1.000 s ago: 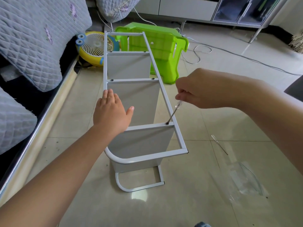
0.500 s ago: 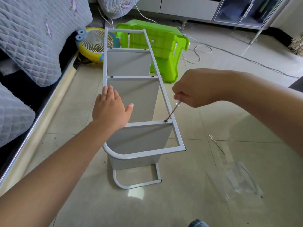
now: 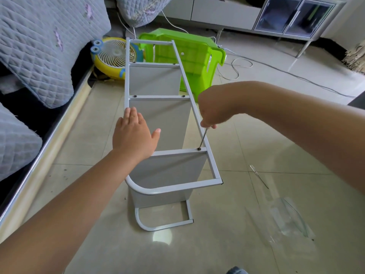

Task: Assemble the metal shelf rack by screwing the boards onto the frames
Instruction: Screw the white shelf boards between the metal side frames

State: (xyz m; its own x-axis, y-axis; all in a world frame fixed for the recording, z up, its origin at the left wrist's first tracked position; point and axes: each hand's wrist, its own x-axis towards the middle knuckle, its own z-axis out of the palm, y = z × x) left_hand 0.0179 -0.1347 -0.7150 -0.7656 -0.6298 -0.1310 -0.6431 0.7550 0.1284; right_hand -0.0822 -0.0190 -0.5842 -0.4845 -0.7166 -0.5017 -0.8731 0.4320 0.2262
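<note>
A white metal shelf rack (image 3: pixel 214 171) lies on its side on the tiled floor, three grey boards (image 3: pixel 167 119) standing between its two frames. My left hand (image 3: pixel 133 135) lies flat, fingers straight, on the upper frame's left rail beside the nearest board. My right hand (image 3: pixel 210 113) grips a thin screwdriver (image 3: pixel 203 138). Its tip sits in a screw (image 3: pixel 199 149) at the right end of the nearest board's edge. Dark screws show at the ends of the two farther boards.
A green plastic stool (image 3: pixel 197 58) lies tipped behind the rack, next to a yellow fan (image 3: pixel 113 56). Quilted cushions (image 3: pixel 45 48) and a sofa edge run along the left. A clear plastic bag (image 3: pixel 284 220) and a thin metal tool (image 3: pixel 258 176) lie on the floor at right. Cables trail behind.
My right hand has turned and risen over the screwdriver, so the shaft stands steeper. The tip stays in the same screw. My left hand keeps its place on the rail.
</note>
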